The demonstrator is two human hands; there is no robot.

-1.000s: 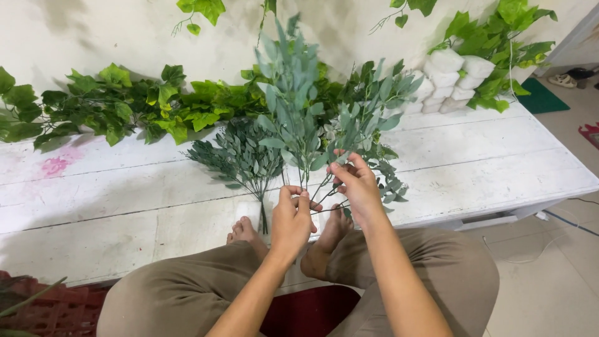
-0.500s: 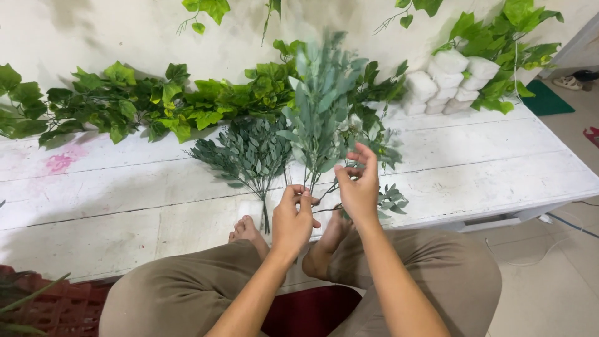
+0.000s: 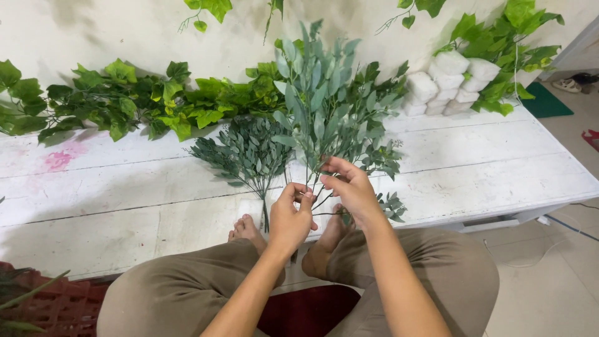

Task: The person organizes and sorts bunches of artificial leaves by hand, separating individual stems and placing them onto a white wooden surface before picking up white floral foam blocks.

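Here, the leafy spray (image 3: pixel 324 106) rises upright above both hands' (image 3: pixel 293 215) grip.

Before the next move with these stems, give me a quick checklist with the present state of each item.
1. Left hand grips the stems: ok.
2. Right hand pinches the stems higher up: ok.
3. Upright spray clear of the ivy: cannot tell, they overlap in view.
4. Second spray lies flat on the board, apart from both hands: ok.
5. Feet off the lying spray's stem: cannot tell.
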